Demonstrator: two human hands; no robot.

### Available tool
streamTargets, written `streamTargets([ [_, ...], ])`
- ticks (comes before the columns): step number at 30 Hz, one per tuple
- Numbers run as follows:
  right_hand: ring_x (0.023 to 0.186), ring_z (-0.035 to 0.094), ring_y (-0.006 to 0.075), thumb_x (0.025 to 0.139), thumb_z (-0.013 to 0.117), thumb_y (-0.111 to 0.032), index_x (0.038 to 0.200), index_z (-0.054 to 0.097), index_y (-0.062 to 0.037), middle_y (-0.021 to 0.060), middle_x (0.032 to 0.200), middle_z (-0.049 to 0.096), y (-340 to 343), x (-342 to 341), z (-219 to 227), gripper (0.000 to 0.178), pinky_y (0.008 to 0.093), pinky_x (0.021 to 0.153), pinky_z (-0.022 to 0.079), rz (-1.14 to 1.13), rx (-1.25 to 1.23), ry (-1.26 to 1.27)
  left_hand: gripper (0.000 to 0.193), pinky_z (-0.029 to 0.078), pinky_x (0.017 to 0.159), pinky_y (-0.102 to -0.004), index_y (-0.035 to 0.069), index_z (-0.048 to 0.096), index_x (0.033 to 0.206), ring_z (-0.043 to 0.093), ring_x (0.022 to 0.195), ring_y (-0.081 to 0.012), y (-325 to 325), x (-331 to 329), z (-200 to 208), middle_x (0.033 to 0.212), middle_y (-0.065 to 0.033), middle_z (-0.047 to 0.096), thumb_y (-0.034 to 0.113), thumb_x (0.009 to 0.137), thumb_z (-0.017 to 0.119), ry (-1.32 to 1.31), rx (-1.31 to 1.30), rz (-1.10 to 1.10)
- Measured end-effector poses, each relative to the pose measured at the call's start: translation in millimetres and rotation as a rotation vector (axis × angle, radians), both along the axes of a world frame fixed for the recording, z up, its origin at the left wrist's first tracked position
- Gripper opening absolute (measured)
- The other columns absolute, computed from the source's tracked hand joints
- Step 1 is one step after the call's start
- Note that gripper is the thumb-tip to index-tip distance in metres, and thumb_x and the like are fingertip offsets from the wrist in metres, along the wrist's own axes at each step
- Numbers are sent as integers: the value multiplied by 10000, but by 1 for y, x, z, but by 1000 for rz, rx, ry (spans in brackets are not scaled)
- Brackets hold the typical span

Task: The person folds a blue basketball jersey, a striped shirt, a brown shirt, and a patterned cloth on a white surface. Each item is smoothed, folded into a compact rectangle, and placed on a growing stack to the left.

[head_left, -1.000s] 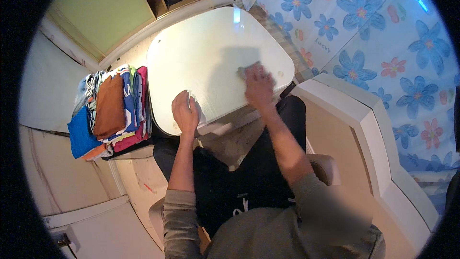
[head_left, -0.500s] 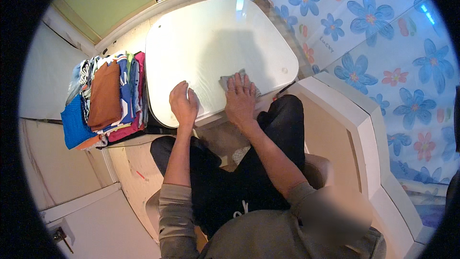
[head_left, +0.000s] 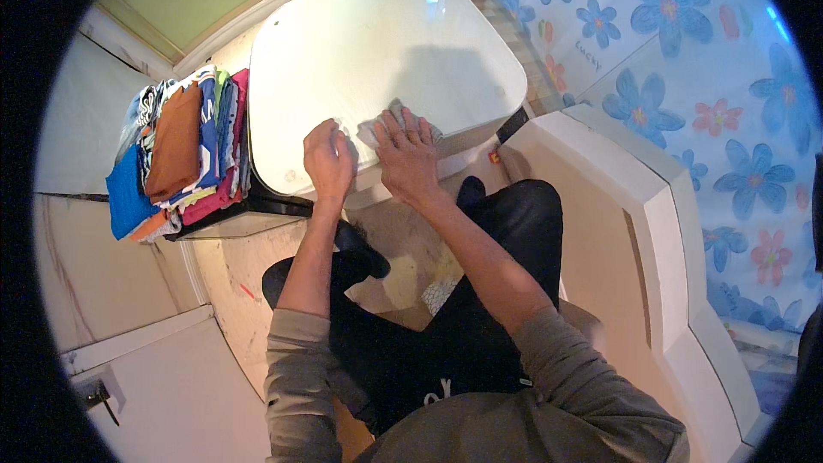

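A low white table (head_left: pixel 334 43) with rounded corners and a glossy top stands in front of me. My right hand (head_left: pixel 406 159) presses a crumpled grey cloth (head_left: pixel 433 131) onto the top by its near edge, fingers laid over it. Just left of it, my left hand (head_left: pixel 329 161) rests at the same edge with its fingers curled in. A small whitish patch shows beside its thumb; whether the hand holds it I cannot tell.
Folded clothes (head_left: pixel 176 137) are piled on a dark stand against the table's left side. A white-edged panel (head_left: pixel 626 180) rises on the right, before a flowered curtain (head_left: pixel 660 103). A green cabinet door (head_left: pixel 184 0) is at the back left.
My right hand and the cloth have slid left along the near edge, closer to my left hand. The view has shifted a little, and my left hand stays at the edge.
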State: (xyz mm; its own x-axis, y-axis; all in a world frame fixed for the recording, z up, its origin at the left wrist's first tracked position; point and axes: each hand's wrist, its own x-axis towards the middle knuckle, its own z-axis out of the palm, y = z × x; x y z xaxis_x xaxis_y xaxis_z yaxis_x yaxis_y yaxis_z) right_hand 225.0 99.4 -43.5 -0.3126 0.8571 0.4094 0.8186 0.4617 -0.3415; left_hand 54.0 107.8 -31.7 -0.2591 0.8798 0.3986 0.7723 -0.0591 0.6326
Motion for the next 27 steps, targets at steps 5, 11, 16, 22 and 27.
streamTargets([
  [5, 1503, 331, 340, 946, 569, -204, 1452, 513, -102, 119, 1545, 466, 6, 43, -24, 519, 612, 1210, 204, 81, 166, -134, 313, 416, 1102, -490, -54, 686, 1165, 577, 1244, -406, -8, 8, -19, 1292, -247, 652, 130, 917, 629, 107, 69, -97],
  [11, 1430, 437, 314, 963, 557, -241, 1430, 550, -147, 65, 1546, 485, 38, 108, -22, 477, 616, 1180, 249, -103, 196, -189, 369, 378, 1110, -514, -15, 716, 1133, 567, 1266, -389, 8, 11, -12, 1307, -222, 654, 252, 886, 655, 210, -26, -131],
  [16, 1455, 390, 342, 979, 575, -300, 1444, 545, -182, 72, 1565, 453, 51, 106, -25, 481, 613, 1181, 248, -217, 180, -98, 416, 283, 1115, -593, 43, 734, 1154, 544, 1309, -335, 19, 40, -16, 1361, -148, 644, 356, 903, 625, 146, 14, -106],
  [22, 1511, 269, 408, 1056, 431, -290, 1490, 474, -56, 175, 1595, 397, 83, 34, -18, 496, 587, 1221, 189, -106, 11, -101, 421, 384, 1084, -444, -9, 674, 1251, 597, 1231, -324, 14, 31, -11, 1325, -192, 655, 260, 928, 645, -306, 81, -86],
  [27, 1513, 242, 435, 1069, 430, -302, 1519, 425, -59, 186, 1616, 349, 126, 6, 6, 511, 626, 1214, 171, 49, -132, -133, 207, 538, 792, -356, -10, 709, 1085, 689, 878, -264, -60, 38, 0, 1014, -157, 727, 91, 911, 661, -334, 101, -110],
])
